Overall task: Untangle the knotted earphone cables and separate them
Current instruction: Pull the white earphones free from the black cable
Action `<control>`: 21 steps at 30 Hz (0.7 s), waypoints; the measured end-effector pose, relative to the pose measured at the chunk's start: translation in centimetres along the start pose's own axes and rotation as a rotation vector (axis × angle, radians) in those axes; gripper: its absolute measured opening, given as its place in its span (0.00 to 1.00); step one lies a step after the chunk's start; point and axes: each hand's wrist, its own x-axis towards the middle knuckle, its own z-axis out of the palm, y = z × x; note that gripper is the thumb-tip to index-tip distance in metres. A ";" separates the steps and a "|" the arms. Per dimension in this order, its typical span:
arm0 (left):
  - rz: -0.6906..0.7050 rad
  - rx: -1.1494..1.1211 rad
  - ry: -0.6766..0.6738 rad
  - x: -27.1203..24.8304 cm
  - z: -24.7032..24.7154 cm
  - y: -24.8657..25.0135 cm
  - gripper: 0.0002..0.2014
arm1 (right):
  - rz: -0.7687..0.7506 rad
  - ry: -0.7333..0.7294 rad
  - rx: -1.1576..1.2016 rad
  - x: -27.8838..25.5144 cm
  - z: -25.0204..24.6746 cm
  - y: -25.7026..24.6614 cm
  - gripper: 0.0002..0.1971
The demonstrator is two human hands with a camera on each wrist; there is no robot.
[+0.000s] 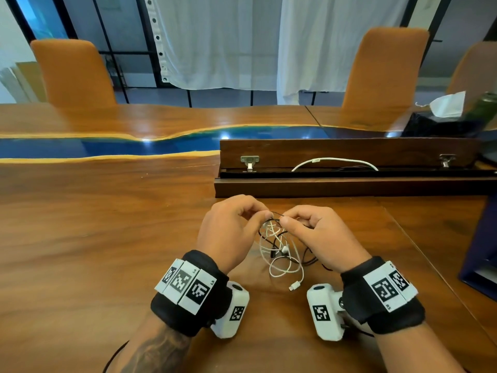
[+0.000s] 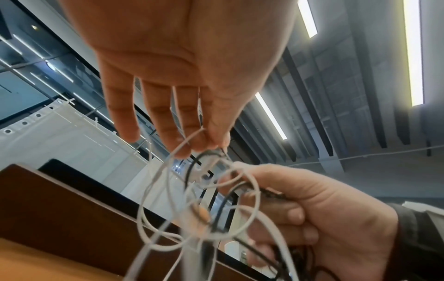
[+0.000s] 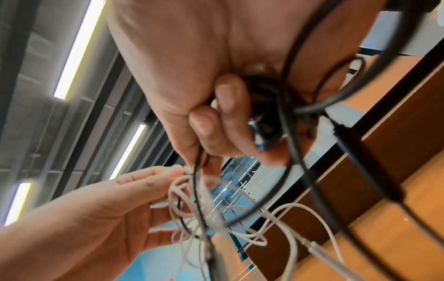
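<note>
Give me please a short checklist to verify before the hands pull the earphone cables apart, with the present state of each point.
1. Left hand pinches the tangle's top: ok.
2. Right hand pinches there too, black cable bunched in its palm: ok.
3. White cable free of the black cable: not ok, loops interlaced.
4. Which strand to pull first: cannot tell.
5. White plug lies loose on the table: ok.

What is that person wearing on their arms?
Each wrist has a thick black band: left band, right band. White tiles with black square code patterns sit on top. A small white camera box with its own code hangs beside each. The left forearm has a dark tattoo.
</note>
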 end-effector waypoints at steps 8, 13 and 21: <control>-0.121 -0.601 0.110 0.3 -0.5 1.5 0.06 | 0.163 -0.207 -0.173 0.0 0.8 0.6 0.09; -0.258 -0.929 0.319 1.3 -3.5 0.9 0.08 | 0.243 -0.157 -0.181 0.1 0.0 1.6 0.04; -0.363 -0.199 0.071 1.4 -4.4 -2.7 0.07 | 0.096 -0.046 0.041 -0.2 -2.1 -0.3 0.08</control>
